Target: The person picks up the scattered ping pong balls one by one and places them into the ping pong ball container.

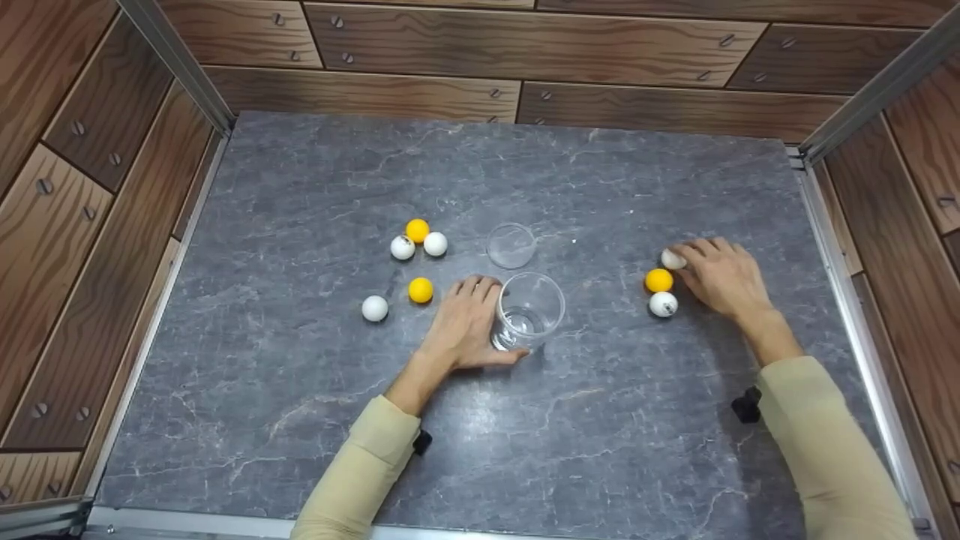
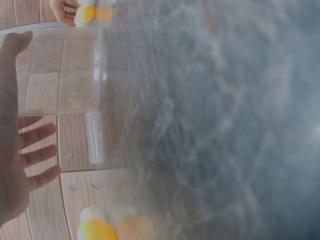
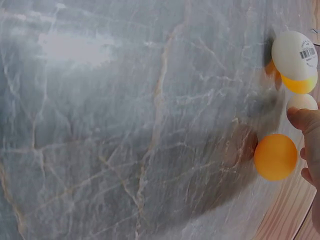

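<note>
White ball (image 1: 673, 260) sits pinched by fingers of the right hand (image 1: 721, 279), beside an orange ball (image 1: 658, 280); left hand (image 1: 465, 326) loosely grasps a clear cup (image 1: 531, 307) nearer, leftward.

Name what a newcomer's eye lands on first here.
Probably the vivid orange ping-pong balls, set among white ones on both sides of the gray marbled tabletop. Next, the clear cup, upright near the middle, with the left grip around its side. Then the right grip, pinching a white ping-pong ball at the right.
</note>
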Available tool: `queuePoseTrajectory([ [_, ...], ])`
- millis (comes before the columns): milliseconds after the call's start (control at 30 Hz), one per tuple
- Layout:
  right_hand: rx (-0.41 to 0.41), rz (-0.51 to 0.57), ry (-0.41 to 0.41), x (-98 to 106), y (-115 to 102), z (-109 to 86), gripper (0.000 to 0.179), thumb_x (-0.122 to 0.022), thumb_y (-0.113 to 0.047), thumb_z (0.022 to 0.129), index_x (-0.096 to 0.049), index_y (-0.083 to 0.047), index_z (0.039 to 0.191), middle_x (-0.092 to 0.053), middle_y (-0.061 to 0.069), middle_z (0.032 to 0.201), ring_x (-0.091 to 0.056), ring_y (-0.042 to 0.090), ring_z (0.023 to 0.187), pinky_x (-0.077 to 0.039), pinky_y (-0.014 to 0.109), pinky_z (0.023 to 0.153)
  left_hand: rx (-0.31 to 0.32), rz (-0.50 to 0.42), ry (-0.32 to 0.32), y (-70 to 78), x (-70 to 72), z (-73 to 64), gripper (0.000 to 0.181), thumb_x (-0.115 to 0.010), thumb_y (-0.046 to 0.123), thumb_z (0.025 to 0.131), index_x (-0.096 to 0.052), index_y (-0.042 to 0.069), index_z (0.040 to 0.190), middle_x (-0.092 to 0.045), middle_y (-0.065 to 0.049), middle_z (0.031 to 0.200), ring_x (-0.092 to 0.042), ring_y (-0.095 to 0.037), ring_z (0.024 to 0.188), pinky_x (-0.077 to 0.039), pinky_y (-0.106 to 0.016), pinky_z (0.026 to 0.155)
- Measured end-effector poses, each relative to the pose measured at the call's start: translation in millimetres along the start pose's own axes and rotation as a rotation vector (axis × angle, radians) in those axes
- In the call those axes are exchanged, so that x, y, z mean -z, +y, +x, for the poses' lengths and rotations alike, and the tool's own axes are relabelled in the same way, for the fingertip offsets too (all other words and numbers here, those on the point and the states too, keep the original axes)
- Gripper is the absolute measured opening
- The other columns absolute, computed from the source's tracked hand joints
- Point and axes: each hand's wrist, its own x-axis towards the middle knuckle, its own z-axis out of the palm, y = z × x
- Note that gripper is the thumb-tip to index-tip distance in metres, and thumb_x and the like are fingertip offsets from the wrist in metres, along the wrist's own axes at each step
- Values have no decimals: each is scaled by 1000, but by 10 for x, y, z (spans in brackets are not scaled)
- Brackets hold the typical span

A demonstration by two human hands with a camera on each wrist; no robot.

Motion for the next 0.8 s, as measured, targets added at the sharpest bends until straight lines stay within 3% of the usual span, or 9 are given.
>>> queuePoseTrajectory([
  [333,-33,5,49,108,7,2,40,-72,-15,97,-66,-12,137,-70,18,125,-63,43,110,-54,56,88,-8,1,-1,-11,-6,5,106,-66,89,70,-54,8,139,-63,-8,135,-59,-28,127,-52,-44,109],
  [800,29,-25,211,288,-148,25,48,-82,-16,89,-67,-13,135,-72,17,119,-65,44,106,-54,56,83,-3,17,1,-5,11,-3,104,-65,89,70,-55,9,137,-63,-7,134,-60,-28,125,-53,-44,106],
])
